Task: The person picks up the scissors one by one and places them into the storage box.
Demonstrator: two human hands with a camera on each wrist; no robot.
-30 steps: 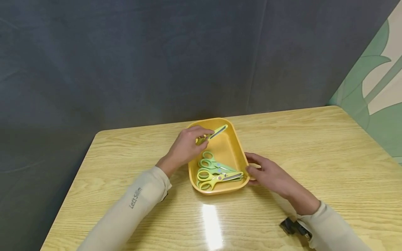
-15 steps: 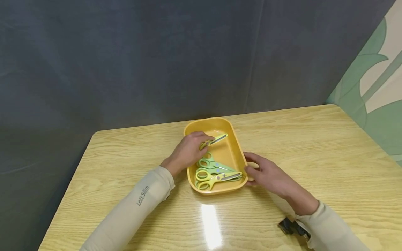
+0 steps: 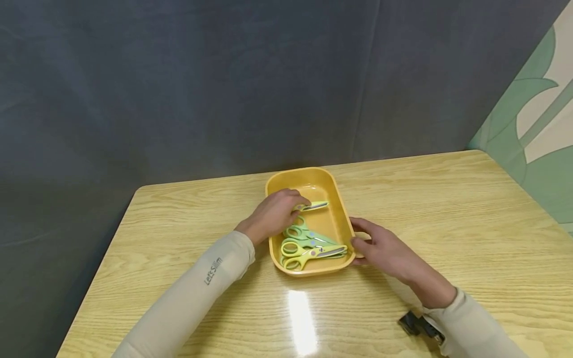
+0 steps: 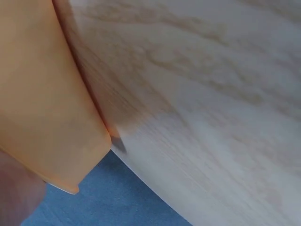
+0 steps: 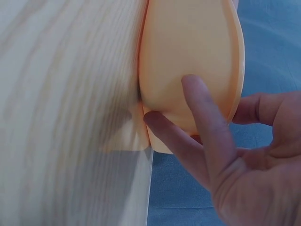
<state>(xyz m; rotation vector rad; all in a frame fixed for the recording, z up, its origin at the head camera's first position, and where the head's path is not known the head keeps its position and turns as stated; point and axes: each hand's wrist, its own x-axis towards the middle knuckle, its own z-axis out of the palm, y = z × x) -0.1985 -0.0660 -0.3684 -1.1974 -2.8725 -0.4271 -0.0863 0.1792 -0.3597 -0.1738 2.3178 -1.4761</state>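
A yellow-orange plastic tray (image 3: 313, 272) stands near the table's back edge. My left hand (image 3: 278, 211) reaches into it and holds yellow scissors (image 3: 318, 205) by the handle end, blades pointing right; the fingers hide the handles. Several scissors with green handles (image 3: 299, 230) lie in the tray's near half, with another yellow pair (image 3: 309, 255) on top. At the tray's right side my right hand (image 3: 387, 251) grips it, thumb at the rim, fingers against the outer wall (image 5: 193, 42). The left wrist view catches only the tray's outside (image 4: 51, 103) and a bit of hand.
The wood-grain table (image 3: 447, 214) extends on both sides of the tray. A dark cloth (image 3: 250, 89) hangs behind it. A black device (image 3: 421, 325) sits by the right wrist. A green-and-cream patterned wall (image 3: 541, 149) is at the right.
My left hand has moved the yellow scissors nearer and lower in the tray, and their blades have turned from slanting away to nearly level. The right hand has stayed on the tray.
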